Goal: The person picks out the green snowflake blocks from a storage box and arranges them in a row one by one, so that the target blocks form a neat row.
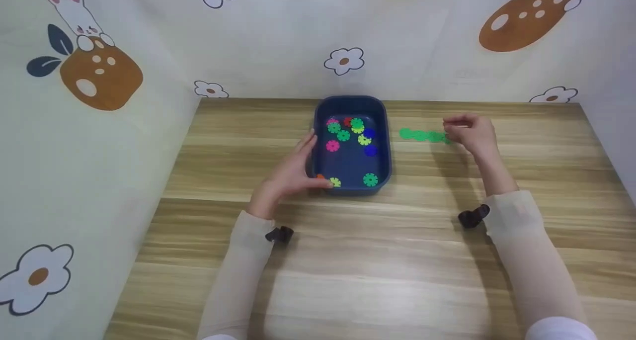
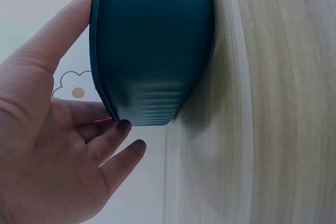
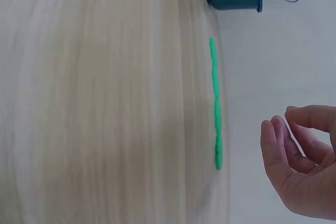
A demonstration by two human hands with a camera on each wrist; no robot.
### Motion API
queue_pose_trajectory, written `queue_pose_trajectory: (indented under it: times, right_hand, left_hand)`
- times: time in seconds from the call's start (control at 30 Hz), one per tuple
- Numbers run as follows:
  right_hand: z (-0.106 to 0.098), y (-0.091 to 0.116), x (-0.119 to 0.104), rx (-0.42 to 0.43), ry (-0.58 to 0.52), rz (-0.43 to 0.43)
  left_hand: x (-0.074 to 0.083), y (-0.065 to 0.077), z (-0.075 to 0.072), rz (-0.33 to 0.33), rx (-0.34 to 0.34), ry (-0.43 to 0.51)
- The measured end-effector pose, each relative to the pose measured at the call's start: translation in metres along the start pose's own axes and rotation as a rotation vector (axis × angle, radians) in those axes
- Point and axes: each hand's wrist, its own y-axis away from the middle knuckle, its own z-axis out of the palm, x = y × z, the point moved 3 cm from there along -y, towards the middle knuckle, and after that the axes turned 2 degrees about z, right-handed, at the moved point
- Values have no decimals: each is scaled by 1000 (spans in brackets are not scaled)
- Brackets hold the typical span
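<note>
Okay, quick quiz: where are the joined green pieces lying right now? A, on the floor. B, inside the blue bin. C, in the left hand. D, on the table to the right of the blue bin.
D: the row of green pieces lies flat on the wooden table, right of the blue bin, next to the right hand.

head: high, forward-down | wrists: close, table-level | shared: blue tray [image 1: 351,104]
</note>
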Motion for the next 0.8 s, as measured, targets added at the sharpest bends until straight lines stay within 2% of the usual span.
queue_pose_trajectory:
  times: [0.2,0.5,0.8]
  right_hand:
    - [14,8,-11,-47,-45,-42]
    - [39,20,-28,-113,31,-138]
    - [70,33,-44,-204,-43,-187]
  left_hand:
    - [-1,-1,0,11,-7,-7]
    - [-1,-2,0,9,-11,-21]
    - [-2,-2,0,11,-10,-21]
